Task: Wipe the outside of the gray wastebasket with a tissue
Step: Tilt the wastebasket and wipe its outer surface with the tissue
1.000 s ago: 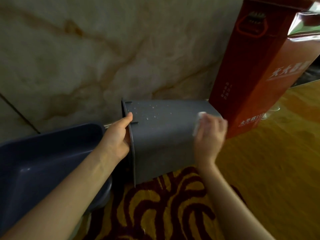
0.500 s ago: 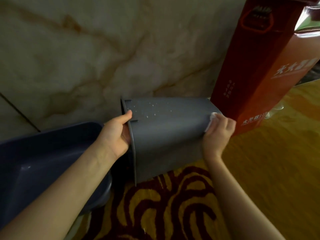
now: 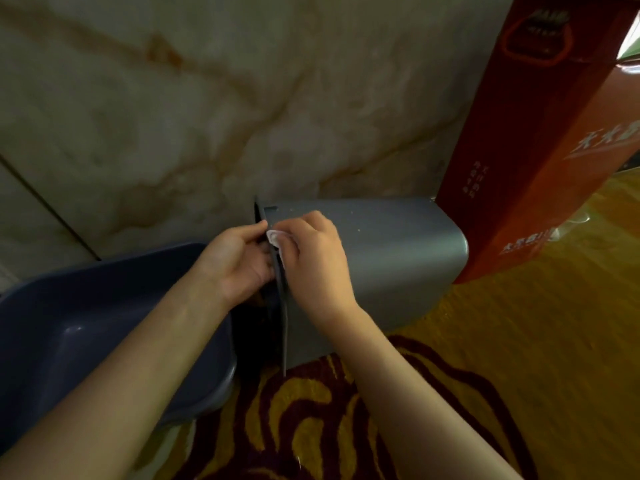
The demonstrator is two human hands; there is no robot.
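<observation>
The gray wastebasket (image 3: 398, 258) lies on its side on the floor, its open rim facing left and its base toward the red box. My left hand (image 3: 239, 261) grips the rim from the left. My right hand (image 3: 313, 261) presses a white tissue (image 3: 276, 241) against the wastebasket's outer side right by the rim, fingers curled over it. Only a small part of the tissue shows between my two hands. A few pale specks dot the wastebasket's upper side.
A dark blue plastic tub (image 3: 104, 327) sits at the left, close to the wastebasket's rim. A tall red cardboard box (image 3: 533, 140) stands against its base on the right. A marble wall (image 3: 207, 109) rises behind. The floor has yellow and maroon patterned carpet (image 3: 346, 420).
My right hand has slid the tissue left along the wastebasket's side, from the base end near the red box to the rim. My left hand has stayed on the rim.
</observation>
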